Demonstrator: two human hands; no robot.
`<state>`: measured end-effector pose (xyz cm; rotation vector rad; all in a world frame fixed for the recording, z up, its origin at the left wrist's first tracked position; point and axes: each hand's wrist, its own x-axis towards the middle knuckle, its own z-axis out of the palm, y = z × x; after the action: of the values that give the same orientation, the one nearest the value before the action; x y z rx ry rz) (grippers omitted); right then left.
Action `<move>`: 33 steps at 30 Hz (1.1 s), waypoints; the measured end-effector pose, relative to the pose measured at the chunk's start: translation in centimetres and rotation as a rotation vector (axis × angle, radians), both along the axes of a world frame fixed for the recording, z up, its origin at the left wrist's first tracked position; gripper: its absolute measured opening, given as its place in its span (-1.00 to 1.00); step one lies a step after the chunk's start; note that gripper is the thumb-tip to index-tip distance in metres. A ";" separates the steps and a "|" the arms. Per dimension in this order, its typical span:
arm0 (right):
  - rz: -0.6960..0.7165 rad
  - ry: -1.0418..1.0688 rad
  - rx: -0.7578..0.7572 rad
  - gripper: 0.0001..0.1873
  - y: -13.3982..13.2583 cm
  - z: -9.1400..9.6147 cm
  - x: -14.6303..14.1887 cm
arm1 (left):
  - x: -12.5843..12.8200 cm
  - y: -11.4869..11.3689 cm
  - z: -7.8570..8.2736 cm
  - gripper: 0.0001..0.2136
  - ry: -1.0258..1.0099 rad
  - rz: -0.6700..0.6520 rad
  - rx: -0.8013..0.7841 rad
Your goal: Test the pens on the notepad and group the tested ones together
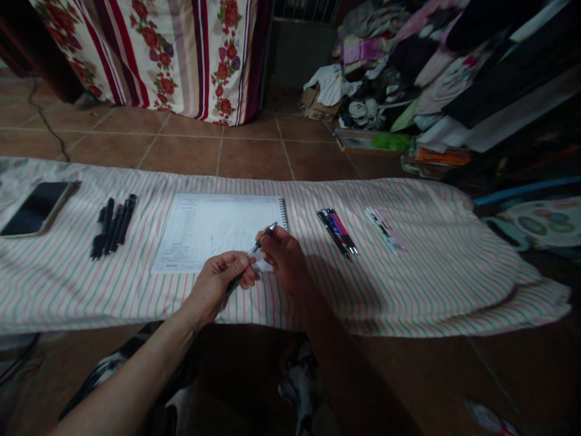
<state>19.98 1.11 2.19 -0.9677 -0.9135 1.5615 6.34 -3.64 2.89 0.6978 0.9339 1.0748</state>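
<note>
Above the lower edge of an open spiral notepad (236, 221), both hands grip a dark pen (268, 231) with a silvery end and a pale middle part. My left hand (222, 275) pinches its lower part, and a dark length sticks out below the fingers. Around the upper part, my right hand (285, 257) has its thumb and fingers closed. Whether the pen is whole or in two pieces I cannot tell. Faint scribbles mark the white page. To the right lie a bunch of dark and purple pens (336, 232) and several pale pens (385, 229).
A striped cloth (422, 284) covers the low table. At its left are several black pens (113, 227) and a phone (39, 208). Beyond the tiled floor hangs a flowered curtain (181, 60); clothes (333, 85) are heaped at the back right. A painted palette-like object (547, 221) stands at the right.
</note>
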 end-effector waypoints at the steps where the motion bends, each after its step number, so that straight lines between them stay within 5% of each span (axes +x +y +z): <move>1: 0.015 0.013 -0.013 -0.64 -0.1 0.1 0.0 | -0.1 0.0 0.0 -0.75 -0.002 0.003 -0.007; 5: 0.065 0.014 -0.017 -0.55 -0.5 0.8 0.2 | -0.3 0.1 0.1 -0.74 0.009 0.002 -0.053; 14: -0.037 -0.031 -0.027 -0.76 0.1 -0.1 0.1 | -0.1 -0.1 -0.2 -0.75 0.020 -0.013 -0.063; 23: 0.067 0.048 -0.017 -0.56 -0.7 0.9 0.1 | -0.1 0.0 0.0 -0.76 -0.033 0.006 -0.048; 33: 0.009 0.053 -0.058 -0.75 -0.1 0.2 0.2 | -0.2 0.0 0.1 -0.76 -0.008 -0.003 -0.055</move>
<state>20.13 1.01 2.34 -0.9594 -0.8408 1.6220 6.13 -3.68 2.97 0.6494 0.9520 1.0446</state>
